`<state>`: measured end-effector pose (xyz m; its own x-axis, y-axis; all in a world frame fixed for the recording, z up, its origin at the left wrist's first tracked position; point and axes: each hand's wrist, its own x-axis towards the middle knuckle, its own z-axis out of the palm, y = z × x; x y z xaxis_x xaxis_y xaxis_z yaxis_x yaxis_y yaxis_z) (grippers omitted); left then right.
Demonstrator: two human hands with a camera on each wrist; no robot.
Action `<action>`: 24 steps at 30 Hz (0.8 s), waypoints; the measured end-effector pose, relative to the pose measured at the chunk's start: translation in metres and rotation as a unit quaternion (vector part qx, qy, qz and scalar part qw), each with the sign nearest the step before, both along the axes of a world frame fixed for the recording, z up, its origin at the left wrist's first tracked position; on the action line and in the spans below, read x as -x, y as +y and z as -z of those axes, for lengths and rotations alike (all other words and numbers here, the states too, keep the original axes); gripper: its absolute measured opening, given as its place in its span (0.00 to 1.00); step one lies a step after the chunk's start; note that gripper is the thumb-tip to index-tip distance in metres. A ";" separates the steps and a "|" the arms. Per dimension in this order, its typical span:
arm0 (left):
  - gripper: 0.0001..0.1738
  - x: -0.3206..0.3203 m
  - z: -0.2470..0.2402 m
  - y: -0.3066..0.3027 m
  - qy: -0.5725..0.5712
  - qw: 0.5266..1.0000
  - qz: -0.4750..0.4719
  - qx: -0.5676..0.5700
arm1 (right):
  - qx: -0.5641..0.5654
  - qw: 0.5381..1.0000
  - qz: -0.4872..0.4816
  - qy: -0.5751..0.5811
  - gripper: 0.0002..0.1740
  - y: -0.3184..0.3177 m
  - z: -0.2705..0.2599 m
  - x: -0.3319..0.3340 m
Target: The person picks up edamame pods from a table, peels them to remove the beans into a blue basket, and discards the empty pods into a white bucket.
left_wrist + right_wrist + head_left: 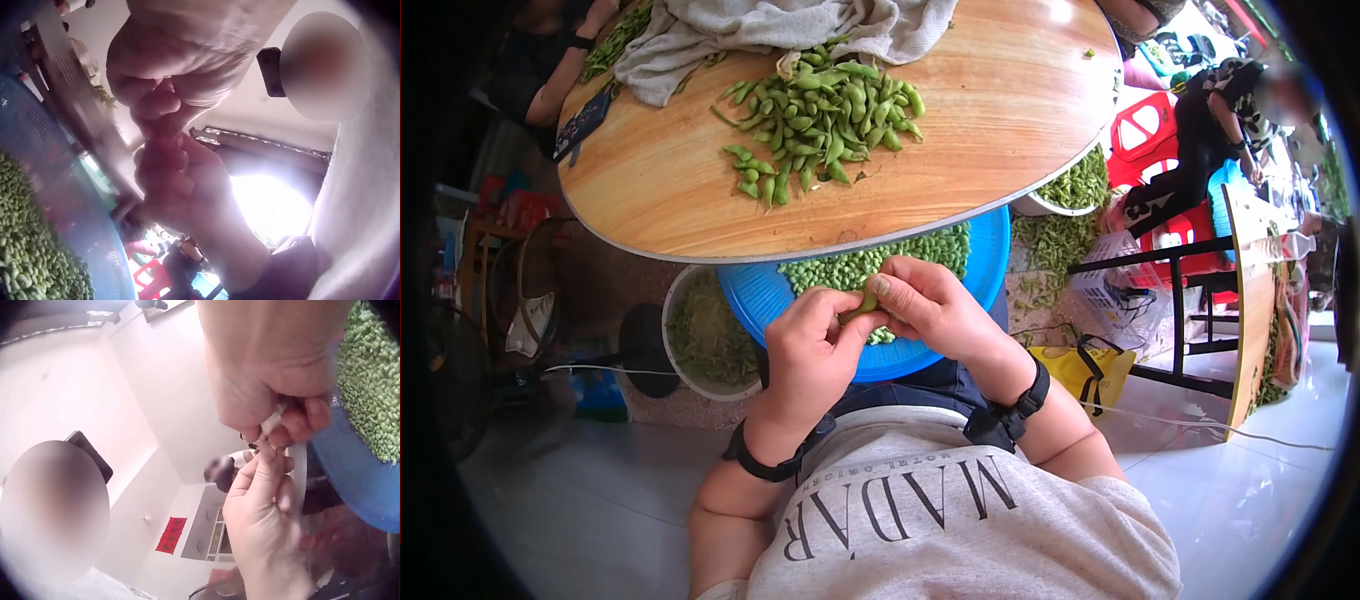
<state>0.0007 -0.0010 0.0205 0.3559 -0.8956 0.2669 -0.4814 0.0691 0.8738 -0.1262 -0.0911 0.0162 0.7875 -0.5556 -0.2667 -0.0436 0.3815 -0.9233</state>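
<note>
In the head view a green pod (863, 305) is pinched between both hands above a blue basket (745, 295) of shelled green beans (945, 247). The left hand (808, 350) grips the pod with thumb and curled fingers. Opposite it, the right hand (940, 315) holds the other end, thumb against the pod. Both wrist views show the fingertips meeting, the left hand (175, 56) and right hand (194, 194) close together; the pod is mostly hidden there. A heap of unshelled pods (830, 115) lies on the wooden table (1000, 130).
A grey cloth (750, 35) lies at the table's far edge. Left of the basket stands a bucket of husks (710, 335). A yellow bag (1090, 375), a white crate (1115, 290) and a second table (1250, 300) are at the right. Other people are near the table.
</note>
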 end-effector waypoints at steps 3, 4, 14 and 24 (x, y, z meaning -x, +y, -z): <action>0.04 0.003 0.013 0.001 0.179 0.983 0.003 -0.042 | 0.011 1.000 0.017 -0.018 0.14 0.002 0.002 0.003; 0.04 0.003 0.008 0.002 0.251 0.965 0.005 -0.079 | 0.015 0.999 0.023 -0.024 0.14 0.004 0.004 0.003; 0.05 -0.006 0.022 0.001 0.533 0.830 0.030 -0.163 | 0.198 0.977 -0.072 0.028 0.13 -0.007 0.023 0.021; 0.07 -0.001 0.026 -0.008 0.476 0.852 0.048 -0.211 | 0.193 0.979 -0.049 0.047 0.13 -0.022 0.027 0.016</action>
